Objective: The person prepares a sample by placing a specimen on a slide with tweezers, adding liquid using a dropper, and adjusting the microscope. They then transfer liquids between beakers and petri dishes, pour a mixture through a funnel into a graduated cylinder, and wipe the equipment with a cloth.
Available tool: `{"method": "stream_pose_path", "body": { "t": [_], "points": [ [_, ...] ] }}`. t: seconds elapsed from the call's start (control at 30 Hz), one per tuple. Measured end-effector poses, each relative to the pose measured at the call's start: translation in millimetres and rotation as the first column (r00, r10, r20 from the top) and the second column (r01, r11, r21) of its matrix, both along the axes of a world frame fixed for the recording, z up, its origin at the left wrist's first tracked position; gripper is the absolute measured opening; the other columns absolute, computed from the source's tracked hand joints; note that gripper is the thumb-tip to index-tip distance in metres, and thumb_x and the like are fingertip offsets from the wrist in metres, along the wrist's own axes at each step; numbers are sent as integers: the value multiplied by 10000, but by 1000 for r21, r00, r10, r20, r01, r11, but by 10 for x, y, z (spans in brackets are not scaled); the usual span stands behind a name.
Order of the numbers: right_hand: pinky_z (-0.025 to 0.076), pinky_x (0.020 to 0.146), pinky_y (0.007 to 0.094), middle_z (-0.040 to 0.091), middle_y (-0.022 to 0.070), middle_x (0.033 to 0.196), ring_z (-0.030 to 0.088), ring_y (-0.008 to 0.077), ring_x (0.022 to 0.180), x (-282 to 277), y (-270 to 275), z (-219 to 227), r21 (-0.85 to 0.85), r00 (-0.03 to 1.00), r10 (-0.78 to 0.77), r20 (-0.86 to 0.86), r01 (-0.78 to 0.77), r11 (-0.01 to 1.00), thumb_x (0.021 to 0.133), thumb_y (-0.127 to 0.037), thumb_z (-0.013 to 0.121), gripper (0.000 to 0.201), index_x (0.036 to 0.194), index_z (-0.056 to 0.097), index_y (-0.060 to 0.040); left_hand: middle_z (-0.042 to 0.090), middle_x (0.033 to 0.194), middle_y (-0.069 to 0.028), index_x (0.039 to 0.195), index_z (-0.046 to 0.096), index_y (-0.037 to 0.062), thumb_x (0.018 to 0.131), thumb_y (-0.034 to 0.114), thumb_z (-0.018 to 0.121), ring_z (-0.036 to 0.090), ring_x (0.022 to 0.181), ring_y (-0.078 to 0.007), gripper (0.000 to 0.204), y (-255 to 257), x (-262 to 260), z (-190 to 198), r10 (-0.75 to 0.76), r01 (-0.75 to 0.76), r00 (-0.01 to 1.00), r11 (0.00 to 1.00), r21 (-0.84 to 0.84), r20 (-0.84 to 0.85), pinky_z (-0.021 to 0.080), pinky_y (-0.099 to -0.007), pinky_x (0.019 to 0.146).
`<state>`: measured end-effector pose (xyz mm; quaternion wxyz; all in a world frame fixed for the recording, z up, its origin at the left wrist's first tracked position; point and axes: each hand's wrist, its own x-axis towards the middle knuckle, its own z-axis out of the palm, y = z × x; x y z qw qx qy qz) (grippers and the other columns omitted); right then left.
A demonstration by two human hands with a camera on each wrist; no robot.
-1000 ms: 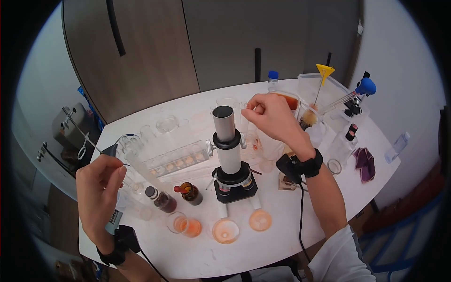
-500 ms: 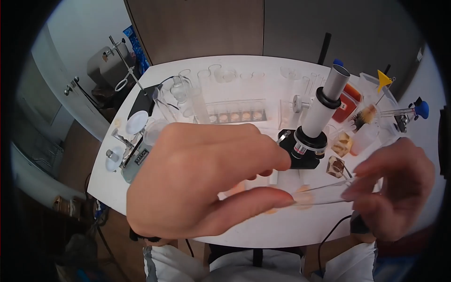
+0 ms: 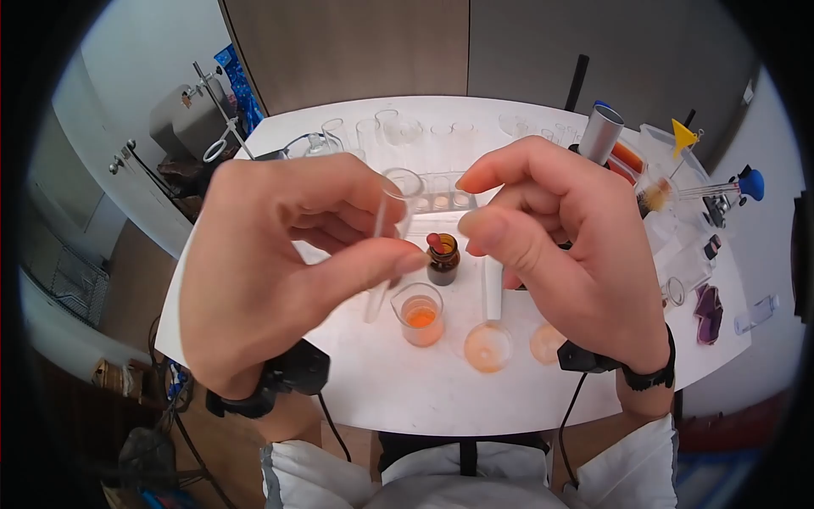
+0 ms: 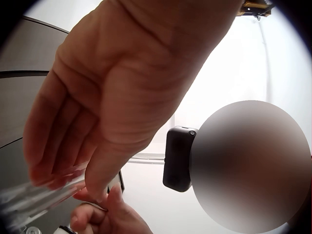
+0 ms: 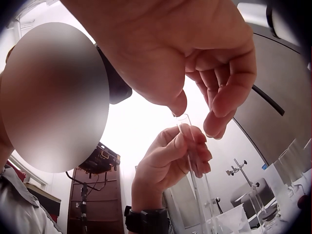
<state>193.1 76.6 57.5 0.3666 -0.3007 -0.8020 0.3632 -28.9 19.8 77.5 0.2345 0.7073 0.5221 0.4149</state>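
In the head view my left hand (image 3: 280, 271) pinches a clear glass test tube (image 3: 379, 293) between thumb and fingers. The tube stands nearly upright, mouth at the top. To its right is my right hand (image 3: 577, 254), thumb and forefinger apart with nothing between them. From the right wrist view, the right thumb and fingers hover close above the mouth of the test tube (image 5: 187, 131). Beyond the hands on the table are a brown dropper bottle (image 3: 443, 265) with a red bulb and a beaker (image 3: 418, 314) of orange liquid.
Two shallow dishes, one a peach-toned dish (image 3: 487, 346), lie near the front of the white table (image 3: 441, 403). Behind the right hand rises the microscope (image 3: 602, 136), mostly hidden. Several clear glass vessels (image 3: 398, 129) line the back; a purple crystal piece (image 3: 708, 314) lies at right.
A second ago the hands were apart, the right one behind the microscope. Then both held the tube sideways at lower right. Now the left holds it upright and the right has let go.
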Motion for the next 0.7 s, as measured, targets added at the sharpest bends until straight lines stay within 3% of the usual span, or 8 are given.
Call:
{"method": "stream_pose_path", "body": {
  "t": [0.07, 0.17, 0.27, 0.43, 0.5, 0.7],
  "points": [
    [471, 570, 181, 719, 47, 801, 644, 40, 685, 52, 14, -56, -10, 999, -29, 45, 29, 1000, 974, -46, 665, 154, 1102, 652, 38, 727, 872, -99, 849, 678, -4, 788, 137, 876, 750, 824, -185, 251, -46, -80, 22, 69, -68, 997, 997, -28, 45, 578, -284, 745],
    [474, 569, 187, 710, 38, 812, 627, 49, 664, 128, 38, -228, 43, 982, -53, 179, 46, 998, 964, -34, 661, 102, 1037, 679, 35, 713, 886, -114, 864, 667, -15, 798, 174, 833, 745, 826, -206, 260, -147, -249, 14, 103, -115, 990, 985, 125, 98, 583, -317, 771],
    [475, 581, 195, 695, 39, 804, 611, 56, 654, 74, 63, -259, -1, 964, -13, 266, 13, 1000, 937, -40, 693, 103, 989, 685, 48, 714, 891, -125, 877, 665, -38, 829, 210, 789, 745, 830, -218, 281, -264, -422, 9, 154, -164, 986, 971, 176, 68, 590, -323, 778],
    [489, 618, 225, 694, 62, 792, 621, 82, 672, -109, 181, -244, 125, 952, 38, 305, -79, 989, 931, -68, 712, 137, 993, 679, 50, 717, 915, -136, 968, 678, -60, 840, 210, 787, 751, 871, -237, 318, -301, -632, -60, 174, -179, 982, 982, 65, 79, 599, -334, 785],
    [499, 630, 244, 702, 71, 793, 635, 102, 681, -190, 218, -239, 129, 950, 42, 308, -86, 988, 937, -84, 710, 142, 984, 678, 46, 723, 908, -143, 1031, 684, -70, 841, 186, 788, 752, 875, -241, 335, -339, -630, -170, 151, -158, 974, 987, 30, 168, 599, -338, 795],
    [532, 660, 322, 719, 136, 802, 682, 234, 693, -557, 333, -282, 201, 875, 58, 481, -174, 964, 928, -178, 724, 229, 971, 682, 44, 750, 919, -143, 1052, 695, -81, 860, 106, 769, 763, 922, -235, 278, -593, -618, -552, 144, -105, 973, 972, -210, 180, 591, -310, 832]
  ]
}}
